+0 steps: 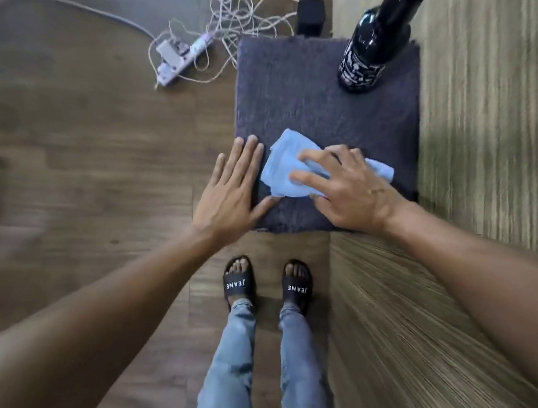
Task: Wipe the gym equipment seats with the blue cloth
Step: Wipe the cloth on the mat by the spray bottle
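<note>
A light blue cloth (285,166) lies crumpled on a dark grey padded seat (309,105) below me. My right hand (345,188) presses down on the cloth with fingers spread over it. My left hand (235,188) lies flat and open on the seat's left edge, its thumb touching the cloth's lower corner. Part of the cloth sticks out past my right hand toward the seat's right edge.
A black bottle (368,55) stands on the seat's far right corner. A power strip (181,56) with tangled white cables and a black adapter (309,14) lie on the wooden floor beyond. A striped wood-grain surface (493,149) flanks the seat on the right. My sandalled feet stand below.
</note>
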